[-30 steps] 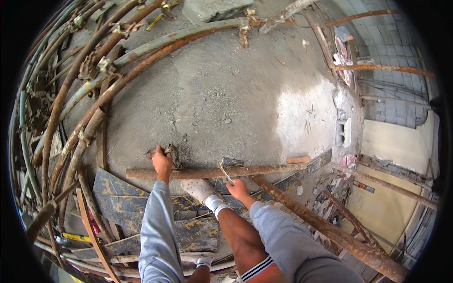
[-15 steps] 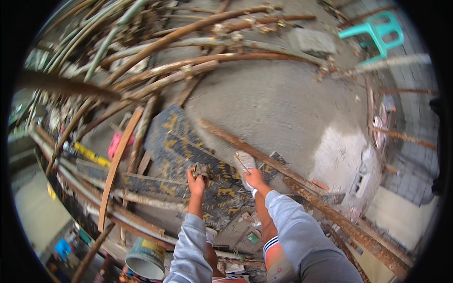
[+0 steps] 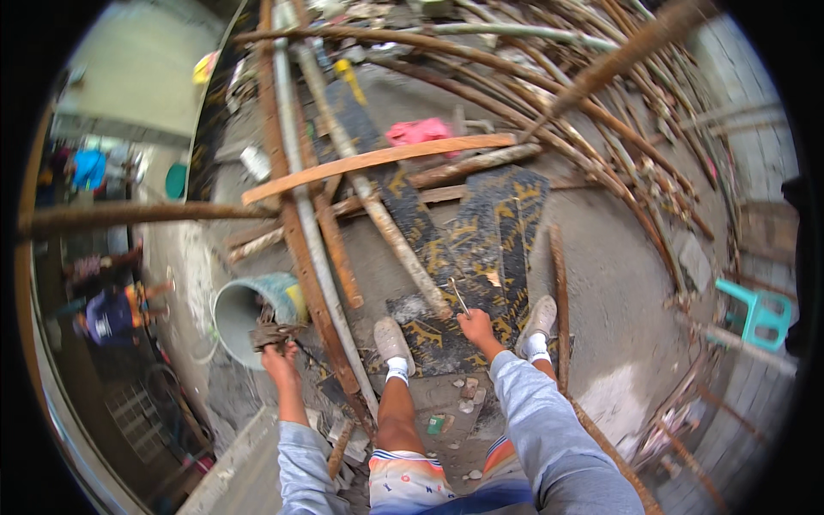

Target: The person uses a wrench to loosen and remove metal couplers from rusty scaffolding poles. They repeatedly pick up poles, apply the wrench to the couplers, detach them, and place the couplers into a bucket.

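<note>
A grey-brown, ragged clump (image 3: 273, 331) is gripped in my left hand (image 3: 281, 365); it looks like bunched scraps, and its exact kind does not show. That hand is at the near right side of the mouth of a blue-grey bucket (image 3: 281, 290), and the clump overlaps its rim in view. My right hand (image 3: 475, 326) closes around a slim metal tool (image 3: 457, 293), whose thin end points up and away. The part inside my fist is hidden. Beneath the tool lies a black sheet (image 3: 489, 245) with yellow markings, and my shoes stand on or beside it.
A brown wooden plank (image 3: 378, 163) crosses rusty and pale poles (image 3: 296, 215) left of centre. More long poles (image 3: 592, 107) are heaped at the far right. A pink bag (image 3: 418, 131) lies behind the plank. A turquoise stool (image 3: 755, 314) is at right. Another person (image 3: 116, 311) is at far left.
My view has turned left. My left hand, with the clump, has moved from over the black sheet to the bucket's mouth. The right hand still holds the metal tool.
</note>
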`<state>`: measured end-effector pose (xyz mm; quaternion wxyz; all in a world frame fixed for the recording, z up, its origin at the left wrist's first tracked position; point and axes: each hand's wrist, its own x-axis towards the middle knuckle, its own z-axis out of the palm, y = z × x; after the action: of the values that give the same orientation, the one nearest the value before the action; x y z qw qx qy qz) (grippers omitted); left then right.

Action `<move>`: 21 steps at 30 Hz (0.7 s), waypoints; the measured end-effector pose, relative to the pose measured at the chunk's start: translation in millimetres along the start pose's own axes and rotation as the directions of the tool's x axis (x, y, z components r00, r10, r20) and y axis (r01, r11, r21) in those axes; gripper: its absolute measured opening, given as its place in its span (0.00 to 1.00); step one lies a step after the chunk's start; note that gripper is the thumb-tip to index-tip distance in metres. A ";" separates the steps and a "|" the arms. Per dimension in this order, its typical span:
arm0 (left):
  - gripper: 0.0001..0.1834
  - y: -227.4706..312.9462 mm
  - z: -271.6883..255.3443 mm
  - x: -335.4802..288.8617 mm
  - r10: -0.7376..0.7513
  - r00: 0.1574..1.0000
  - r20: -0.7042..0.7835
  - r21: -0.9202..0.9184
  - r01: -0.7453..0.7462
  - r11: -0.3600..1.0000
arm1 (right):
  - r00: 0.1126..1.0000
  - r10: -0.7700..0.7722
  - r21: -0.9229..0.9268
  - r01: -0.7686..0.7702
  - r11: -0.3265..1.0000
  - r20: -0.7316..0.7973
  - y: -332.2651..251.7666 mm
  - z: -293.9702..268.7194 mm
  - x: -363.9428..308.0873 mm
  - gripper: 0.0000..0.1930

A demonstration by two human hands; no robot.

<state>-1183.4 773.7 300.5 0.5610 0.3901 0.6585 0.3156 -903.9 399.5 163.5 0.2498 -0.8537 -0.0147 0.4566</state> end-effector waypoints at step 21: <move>0.09 -81.7 -34.8 -19.6 -0.207 0.948 0.243 0.326 0.121 0.937 | 0.943 -0.248 -0.146 0.284 0.948 0.223 -71.1 132.8 -14.6 0.12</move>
<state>-1229.4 716.9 246.5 0.6036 0.4556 0.6460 0.1040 -1002.4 512.8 145.2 0.2304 -0.8118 -0.1957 0.4996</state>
